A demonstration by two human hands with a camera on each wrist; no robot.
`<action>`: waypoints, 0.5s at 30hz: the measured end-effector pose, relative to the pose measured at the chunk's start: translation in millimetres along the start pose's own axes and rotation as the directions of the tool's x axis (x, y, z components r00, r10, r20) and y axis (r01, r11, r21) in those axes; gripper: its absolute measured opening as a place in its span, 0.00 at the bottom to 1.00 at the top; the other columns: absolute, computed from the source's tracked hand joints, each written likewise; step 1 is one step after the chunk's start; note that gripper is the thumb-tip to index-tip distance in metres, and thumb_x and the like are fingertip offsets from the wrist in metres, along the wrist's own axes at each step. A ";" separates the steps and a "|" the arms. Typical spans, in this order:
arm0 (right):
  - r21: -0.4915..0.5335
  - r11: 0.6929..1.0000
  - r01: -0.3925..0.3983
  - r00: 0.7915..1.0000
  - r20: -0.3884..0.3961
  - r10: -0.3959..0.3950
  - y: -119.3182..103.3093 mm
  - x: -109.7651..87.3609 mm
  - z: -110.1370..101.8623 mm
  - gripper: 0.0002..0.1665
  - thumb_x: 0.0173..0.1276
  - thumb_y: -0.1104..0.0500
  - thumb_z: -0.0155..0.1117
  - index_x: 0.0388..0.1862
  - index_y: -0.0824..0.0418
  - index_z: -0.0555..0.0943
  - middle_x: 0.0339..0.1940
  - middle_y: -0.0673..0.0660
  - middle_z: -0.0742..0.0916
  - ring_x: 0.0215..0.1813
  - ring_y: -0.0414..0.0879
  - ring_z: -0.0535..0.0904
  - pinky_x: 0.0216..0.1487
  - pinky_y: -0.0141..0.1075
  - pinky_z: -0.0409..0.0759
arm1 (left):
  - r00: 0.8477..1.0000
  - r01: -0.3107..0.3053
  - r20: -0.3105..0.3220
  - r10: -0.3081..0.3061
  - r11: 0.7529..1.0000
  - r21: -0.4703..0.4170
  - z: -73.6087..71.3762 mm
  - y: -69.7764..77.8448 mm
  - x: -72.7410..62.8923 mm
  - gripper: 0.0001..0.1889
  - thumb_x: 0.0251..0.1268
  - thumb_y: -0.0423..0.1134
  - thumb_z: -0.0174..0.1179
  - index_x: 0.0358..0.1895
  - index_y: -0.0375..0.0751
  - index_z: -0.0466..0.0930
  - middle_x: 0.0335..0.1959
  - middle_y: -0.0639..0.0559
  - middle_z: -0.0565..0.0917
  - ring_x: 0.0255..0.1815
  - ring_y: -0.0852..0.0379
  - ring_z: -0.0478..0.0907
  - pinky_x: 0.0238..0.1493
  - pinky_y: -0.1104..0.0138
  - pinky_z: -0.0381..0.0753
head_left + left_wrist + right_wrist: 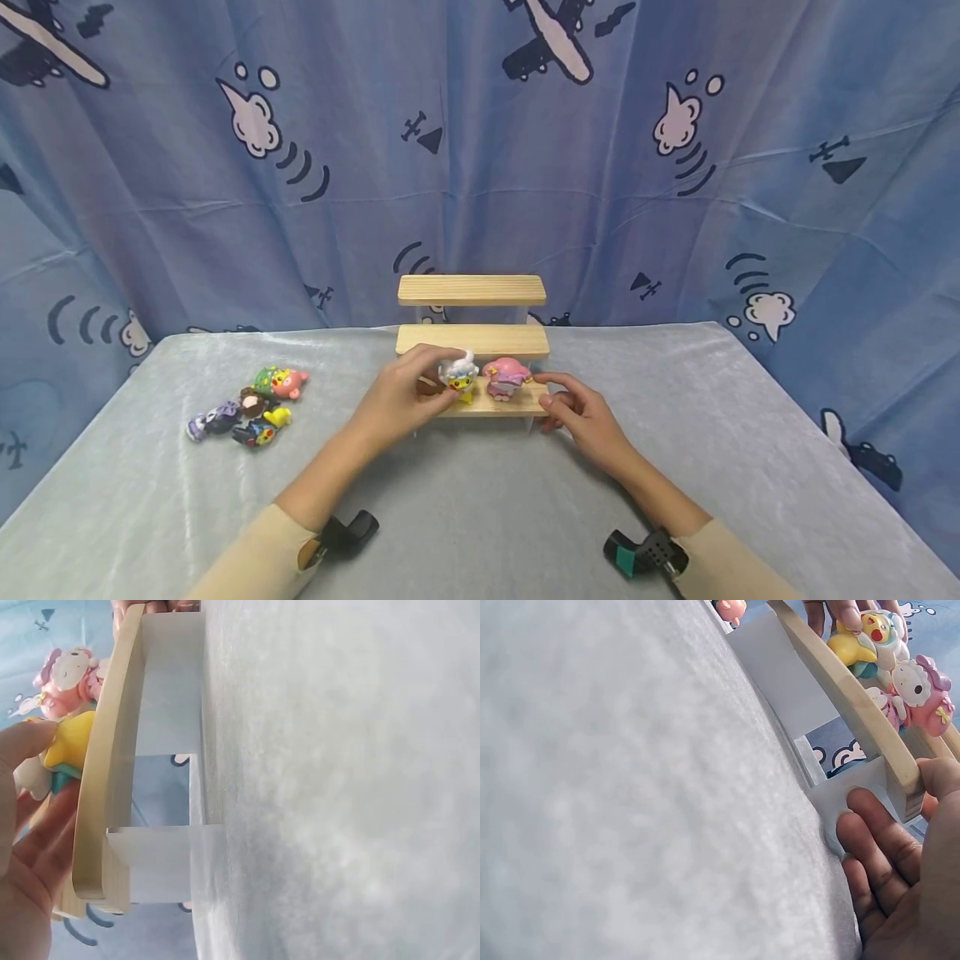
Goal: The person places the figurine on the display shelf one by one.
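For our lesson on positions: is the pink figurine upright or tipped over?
Upright: the pink figurine stands on the lowest shelf, its head uppermost.

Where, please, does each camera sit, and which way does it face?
Head: worn there, facing forward and down at the shelf; left hand, right hand and sleeves show.
Left wrist: worn there, facing the lowest board and tablecloth; left hand at left, right hand at top.
Right wrist: worn there, facing that board's right end; right hand lower right, left hand at top.
Shared: the wrist views both show the yellow-and-white toy.
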State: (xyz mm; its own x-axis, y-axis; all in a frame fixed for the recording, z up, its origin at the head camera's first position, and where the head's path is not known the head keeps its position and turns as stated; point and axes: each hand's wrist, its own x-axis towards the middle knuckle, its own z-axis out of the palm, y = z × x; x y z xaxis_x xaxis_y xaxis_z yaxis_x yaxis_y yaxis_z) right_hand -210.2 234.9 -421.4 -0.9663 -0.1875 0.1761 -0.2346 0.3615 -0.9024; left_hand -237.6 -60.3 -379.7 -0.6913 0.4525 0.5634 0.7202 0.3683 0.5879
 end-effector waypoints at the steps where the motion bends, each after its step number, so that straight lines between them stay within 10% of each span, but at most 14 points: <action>1: -0.001 1.000 0.000 1.000 -0.002 0.000 -0.3 0.2 0.0 0.22 0.79 0.56 0.57 0.68 0.61 0.74 0.38 0.67 0.89 0.33 0.43 0.86 0.41 0.36 0.87 | 1.000 0.002 -0.005 -0.002 1.000 0.003 0.3 0.2 -0.1 0.27 0.57 0.30 0.72 0.62 0.42 0.79 0.53 0.46 0.84 0.40 0.55 0.86 0.43 0.72 0.87; 15: 0.008 1.000 0.012 1.000 -0.008 -0.012 0.0 -0.4 1.0 0.22 0.79 0.57 0.57 0.67 0.64 0.74 0.38 0.68 0.89 0.34 0.42 0.86 0.41 0.36 0.87 | 1.000 0.013 0.012 -0.014 0.997 0.074 -1.5 3.5 0.1 0.30 0.58 0.32 0.73 0.65 0.44 0.76 0.53 0.48 0.84 0.40 0.58 0.86 0.43 0.74 0.86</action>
State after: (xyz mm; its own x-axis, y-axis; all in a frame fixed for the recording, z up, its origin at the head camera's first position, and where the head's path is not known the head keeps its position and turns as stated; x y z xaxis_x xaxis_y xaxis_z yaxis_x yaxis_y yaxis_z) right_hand -209.7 234.0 -421.9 -0.9642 -0.1849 0.1900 -0.2455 0.3523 -0.9031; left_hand -235.2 -60.1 -376.7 -0.7007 0.4568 0.5480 0.7133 0.4336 0.5507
